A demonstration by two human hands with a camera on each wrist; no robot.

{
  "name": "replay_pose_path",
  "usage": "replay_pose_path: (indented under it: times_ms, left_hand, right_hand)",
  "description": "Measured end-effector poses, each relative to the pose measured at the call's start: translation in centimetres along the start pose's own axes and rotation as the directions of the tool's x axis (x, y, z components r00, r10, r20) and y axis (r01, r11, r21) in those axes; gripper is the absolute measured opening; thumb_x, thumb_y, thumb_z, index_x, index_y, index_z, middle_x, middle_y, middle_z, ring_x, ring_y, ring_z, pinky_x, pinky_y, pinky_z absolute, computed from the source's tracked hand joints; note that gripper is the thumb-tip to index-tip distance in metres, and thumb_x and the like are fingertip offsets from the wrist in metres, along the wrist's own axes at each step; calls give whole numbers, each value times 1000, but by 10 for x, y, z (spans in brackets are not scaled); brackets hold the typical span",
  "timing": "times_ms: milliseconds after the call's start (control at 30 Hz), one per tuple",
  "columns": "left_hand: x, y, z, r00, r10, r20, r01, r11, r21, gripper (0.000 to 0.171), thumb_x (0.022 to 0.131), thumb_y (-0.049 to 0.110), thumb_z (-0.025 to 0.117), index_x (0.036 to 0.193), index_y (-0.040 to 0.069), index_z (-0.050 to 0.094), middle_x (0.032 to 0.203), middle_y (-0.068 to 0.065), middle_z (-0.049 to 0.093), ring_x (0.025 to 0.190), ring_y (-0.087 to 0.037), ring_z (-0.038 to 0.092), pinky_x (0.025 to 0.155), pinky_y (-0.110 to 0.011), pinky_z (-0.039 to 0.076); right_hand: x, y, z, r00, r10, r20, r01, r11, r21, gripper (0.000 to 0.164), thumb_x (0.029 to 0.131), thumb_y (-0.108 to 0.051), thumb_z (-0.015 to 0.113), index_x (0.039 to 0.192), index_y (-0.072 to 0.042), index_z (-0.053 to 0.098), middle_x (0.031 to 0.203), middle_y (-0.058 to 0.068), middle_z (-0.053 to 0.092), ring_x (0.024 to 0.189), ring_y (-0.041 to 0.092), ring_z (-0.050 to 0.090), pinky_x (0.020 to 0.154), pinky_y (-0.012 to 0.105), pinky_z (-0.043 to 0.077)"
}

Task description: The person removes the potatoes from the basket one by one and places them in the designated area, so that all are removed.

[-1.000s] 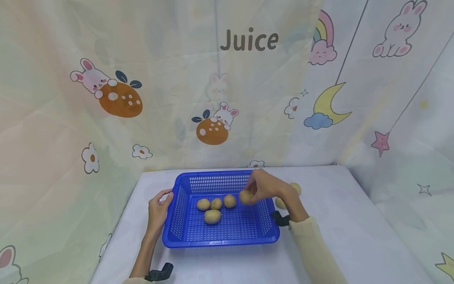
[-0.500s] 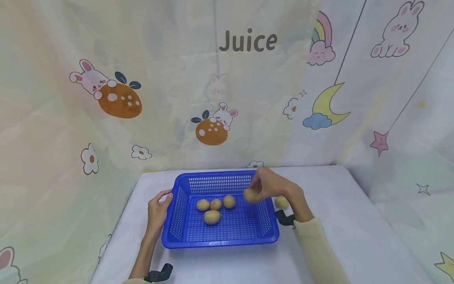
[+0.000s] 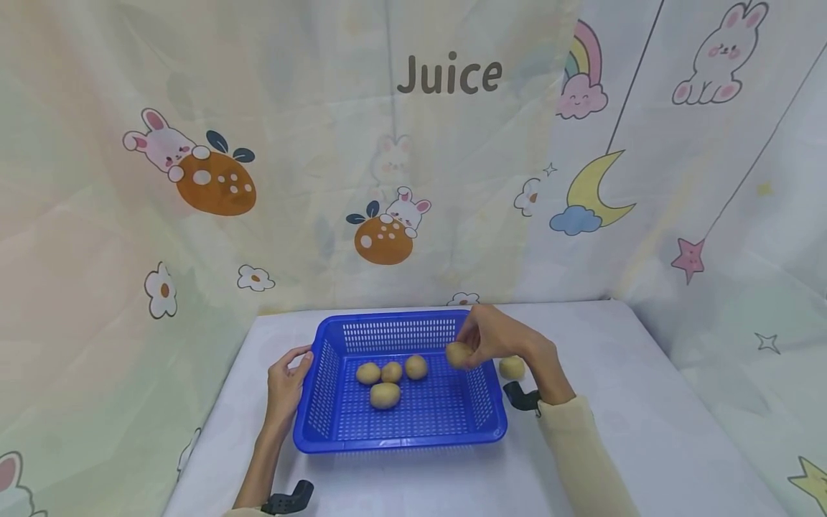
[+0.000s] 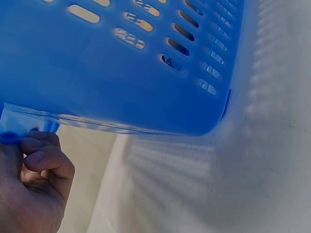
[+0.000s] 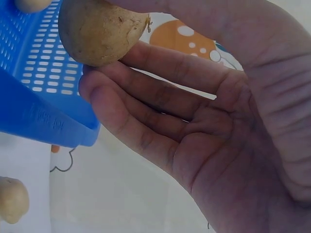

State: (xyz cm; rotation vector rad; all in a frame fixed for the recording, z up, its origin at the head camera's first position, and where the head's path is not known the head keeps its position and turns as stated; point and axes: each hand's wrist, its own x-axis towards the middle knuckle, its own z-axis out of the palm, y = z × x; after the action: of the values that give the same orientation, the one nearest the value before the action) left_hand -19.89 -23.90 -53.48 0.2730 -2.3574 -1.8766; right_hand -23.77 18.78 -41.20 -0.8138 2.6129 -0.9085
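The right hand point(image 3: 496, 334) pinched a potato point(image 3: 457, 355) over the blue basket point(image 3: 400, 444), near its right edge point(image 3: 497, 413); the left hand point(image 3: 286, 380) gripped the left rim point(image 3: 302, 406). Four potatoes point(image 3: 385, 396) lay apart from the walls point(image 3: 397, 334).

The left wrist view crops the basket point(image 4: 107, 77).

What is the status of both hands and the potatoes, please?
Left hand grips blue basket. Right hand holds potato over it. Four potatoes inside, one visible outside. No obstruction seen.
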Motion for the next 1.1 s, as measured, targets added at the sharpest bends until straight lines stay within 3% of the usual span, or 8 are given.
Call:
replay_pose_path:
  times_ms: [533, 833, 1100]
  left_hand:
    - [-7, 1, 2, 997, 75, -24, -74, 997, 31, 40, 115, 29, 57, 141, 0, 66, 102, -20, 82, 68, -9, 77, 60, -24, 61]
    - [-8, 5, 3, 998, 56, -10, -56, 998, -1, 39, 115, 26, 58, 142, 1, 67, 106, -25, 81, 68, -9, 76, 60, -24, 60]
    - [-5, 1, 3, 998, 65, -27, -64, 998, 27, 39, 115, 29, 58, 142, 3, 67, 107, -24, 81, 68, -8, 76, 61, -23, 60]
  right_hand:
    - [-3, 5, 0, 1000, -26, -9, 26, 1000, -10, 32, 77, -18, 100, 105, -8, 86, 92, 0, 83, 80, 12, 74, 77, 28, 65]
    - [-3, 8, -1, 1000, -27, -10, 27, 1000, -13, 34, 77, -17, 100, 106, -6, 85, 93, 1, 83, 81, 11, 74, 78, 28, 65]
    - [-1, 9, 0, 999, -46, -10, 47, 999, 13, 34, 76, -14, 99, 106, -5, 86, 93, 2, 84, 80, 11, 75, 76, 27, 65]
